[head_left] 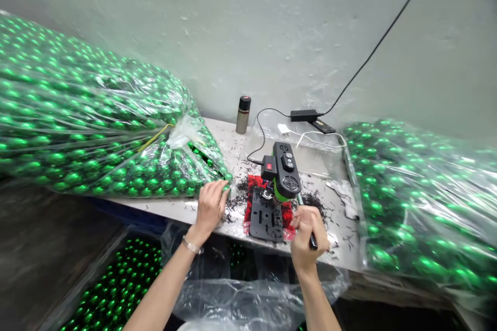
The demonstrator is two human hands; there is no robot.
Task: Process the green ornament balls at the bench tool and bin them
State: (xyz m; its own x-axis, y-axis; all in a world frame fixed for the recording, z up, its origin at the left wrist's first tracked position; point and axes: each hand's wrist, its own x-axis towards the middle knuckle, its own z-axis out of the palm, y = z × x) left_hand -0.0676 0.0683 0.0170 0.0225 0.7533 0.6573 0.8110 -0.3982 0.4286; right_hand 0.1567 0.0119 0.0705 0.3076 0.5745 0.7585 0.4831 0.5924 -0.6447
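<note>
My right hand (308,232) is wrapped round the black-tipped lever handle (312,242) of a small black and green bench press machine (286,170). Beneath the machine's head lies a slotted black base plate (266,217), set on a red mat (248,212) strewn with black shreds. At the mouth of a large clear plastic bag (171,165) full of shiny green balls, my left hand (212,204) has its fingers bent together. A bit of green shows by its fingertips, but whether it is pinched there or lies in the bag I cannot make out.
Behind the machine stand a dark-capped bottle (243,115) and a black power adapter (305,115) with cables. A second bag of green balls (427,207) fills the right side. A white cloth (345,197) lies near it. Below the table's edge, more green balls (116,284) sit in a lined container.
</note>
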